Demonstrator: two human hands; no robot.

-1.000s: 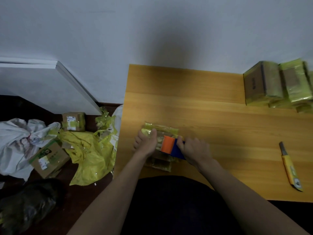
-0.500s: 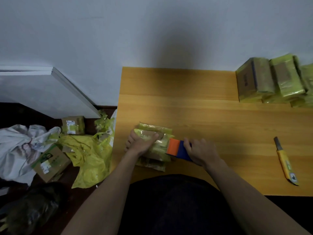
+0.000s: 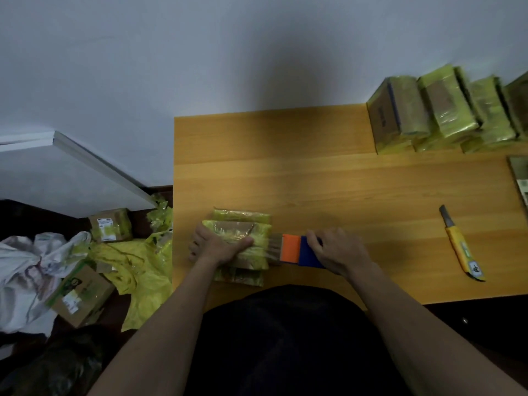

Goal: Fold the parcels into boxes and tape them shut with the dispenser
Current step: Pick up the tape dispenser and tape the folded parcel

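Observation:
A small cardboard parcel [image 3: 245, 232] wrapped in yellow-green tape lies at the near left corner of the wooden table [image 3: 328, 178], on top of other taped parcels. My left hand [image 3: 217, 247] lies over its left part, thumb pressing along the top, fingers wrapped over the left edge. My right hand [image 3: 334, 250] grips the blue and orange tape dispenser [image 3: 297, 250] just right of the parcel. A strip of clear tape runs from the dispenser onto the parcel's right side.
Several taped parcels [image 3: 445, 110] are stacked at the far right by the wall. A yellow utility knife [image 3: 460, 247] lies on the right. A flat item [image 3: 520, 178] sits at the right edge. On the floor to the left are boxes [image 3: 83, 292], yellow wrapping [image 3: 137, 267] and white cloth [image 3: 25, 270].
My right hand has drawn the dispenser to the right, off the parcel's top and past its right edge. My left hand has stayed on the parcel.

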